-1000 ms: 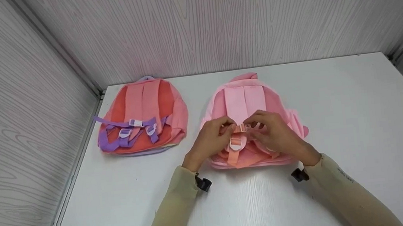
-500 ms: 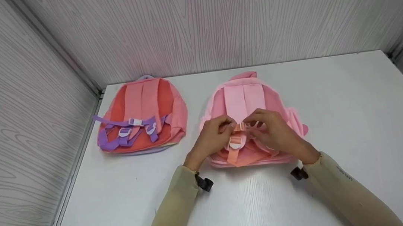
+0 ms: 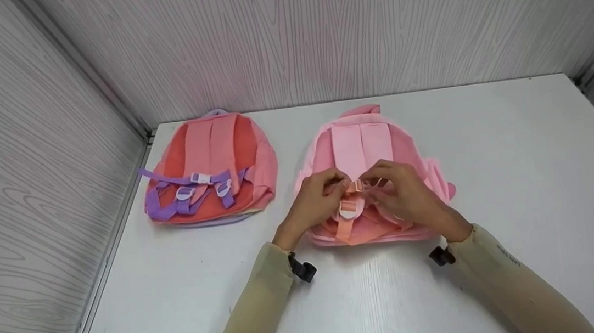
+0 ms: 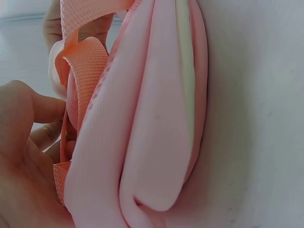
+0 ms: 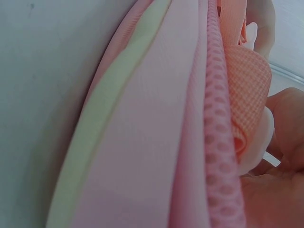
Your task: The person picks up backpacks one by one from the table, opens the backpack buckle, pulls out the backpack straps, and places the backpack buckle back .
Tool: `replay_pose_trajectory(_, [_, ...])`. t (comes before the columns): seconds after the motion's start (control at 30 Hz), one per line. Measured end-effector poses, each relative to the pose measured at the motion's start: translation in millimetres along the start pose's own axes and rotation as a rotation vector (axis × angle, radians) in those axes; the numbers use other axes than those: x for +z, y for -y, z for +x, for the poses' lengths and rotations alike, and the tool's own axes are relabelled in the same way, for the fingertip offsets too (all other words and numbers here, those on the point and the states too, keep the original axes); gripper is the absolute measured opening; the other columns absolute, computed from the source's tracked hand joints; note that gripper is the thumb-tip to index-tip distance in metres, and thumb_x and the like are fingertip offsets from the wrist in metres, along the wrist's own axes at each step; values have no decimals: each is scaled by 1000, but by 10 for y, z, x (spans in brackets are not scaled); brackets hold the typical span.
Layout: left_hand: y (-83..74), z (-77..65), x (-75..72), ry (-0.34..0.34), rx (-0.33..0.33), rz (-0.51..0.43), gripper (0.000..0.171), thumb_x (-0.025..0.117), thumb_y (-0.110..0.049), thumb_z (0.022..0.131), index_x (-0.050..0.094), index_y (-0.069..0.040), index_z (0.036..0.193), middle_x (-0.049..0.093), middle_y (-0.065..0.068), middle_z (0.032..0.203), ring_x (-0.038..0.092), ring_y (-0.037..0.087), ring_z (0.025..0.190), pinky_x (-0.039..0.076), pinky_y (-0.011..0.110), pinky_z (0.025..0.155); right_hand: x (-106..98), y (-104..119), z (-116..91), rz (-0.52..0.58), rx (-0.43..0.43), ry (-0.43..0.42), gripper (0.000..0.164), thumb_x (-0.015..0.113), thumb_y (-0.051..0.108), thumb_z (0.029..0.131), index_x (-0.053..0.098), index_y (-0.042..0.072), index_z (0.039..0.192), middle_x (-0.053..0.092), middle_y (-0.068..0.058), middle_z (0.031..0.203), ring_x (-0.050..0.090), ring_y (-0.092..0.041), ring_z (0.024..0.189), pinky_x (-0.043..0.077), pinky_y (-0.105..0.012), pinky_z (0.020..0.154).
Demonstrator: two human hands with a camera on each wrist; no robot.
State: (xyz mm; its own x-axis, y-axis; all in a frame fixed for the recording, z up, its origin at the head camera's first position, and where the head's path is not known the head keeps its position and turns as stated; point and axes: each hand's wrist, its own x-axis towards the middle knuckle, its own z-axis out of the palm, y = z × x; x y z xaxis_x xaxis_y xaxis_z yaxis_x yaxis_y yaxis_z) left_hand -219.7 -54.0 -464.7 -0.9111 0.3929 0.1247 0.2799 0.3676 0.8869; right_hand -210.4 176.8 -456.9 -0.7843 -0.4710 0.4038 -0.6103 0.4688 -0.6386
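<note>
A light pink backpack (image 3: pixel 363 146) lies with its shoulder straps facing up. Over it, my left hand (image 3: pixel 316 202) pinches the left end of an orange chest strap with a small buckle (image 3: pixel 355 186). From the other side, my right hand (image 3: pixel 404 192) pinches the right end at that buckle; its fingers partly hide what they hold. Just below hangs a white strap adjuster (image 3: pixel 348 208) on orange webbing. In the left wrist view, orange webbing (image 4: pixel 88 64) loops beside the fingers. White plastic (image 5: pixel 261 142) shows near the hand in the right wrist view.
A coral backpack (image 3: pixel 210 164) with purple straps (image 3: pixel 182 205) and white buckles lies to the left. The white table (image 3: pixel 512 166) meets a grey wood-grain panel (image 3: pixel 295 40) at the back and another panel (image 3: pixel 18 190) at the left.
Both hands stay at the buckle with hardly any visible movement. The whole view shifts very slightly.
</note>
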Motion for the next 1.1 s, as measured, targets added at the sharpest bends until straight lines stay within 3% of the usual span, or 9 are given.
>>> replay_pose_trajectory(0.2, [1, 8, 8, 5, -6, -31, 13, 61, -11, 108, 74, -7, 109, 71, 4, 101, 63, 11, 91, 53, 27, 86, 8, -3, -3, 11, -8, -1, 20, 81, 3, 94, 79, 3, 113, 76, -7, 103, 75, -24, 91, 64, -44, 83])
replay_pose_trajectory(0.47, [2, 2, 35, 22, -40, -14, 14, 60, -15, 109, 73, -11, 112, 72, 2, 106, 64, 12, 97, 54, 30, 91, 25, 24, -8, 22, 40, 12, 20, 82, 9, 95, 80, 7, 114, 77, -4, 104, 74, -20, 93, 64, -40, 84])
replay_pose_trajectory(0.77, [4, 10, 43, 15, -32, -6, 14, 60, -15, 109, 74, -10, 111, 73, 2, 106, 65, 12, 97, 55, 30, 90, 32, 23, -5, 20, 65, 23, 19, 82, 10, 95, 81, 8, 114, 77, -2, 103, 73, -18, 92, 64, -39, 84])
replay_pose_trajectory(1.1, [-39, -10, 72, -9, -13, 48, 15, 63, -17, 108, 76, -11, 112, 76, 1, 108, 67, 11, 95, 56, 28, 86, 40, 3, -17, 11, 32, 24, 21, 82, 4, 93, 81, 9, 114, 75, -3, 102, 73, -20, 92, 64, -39, 81])
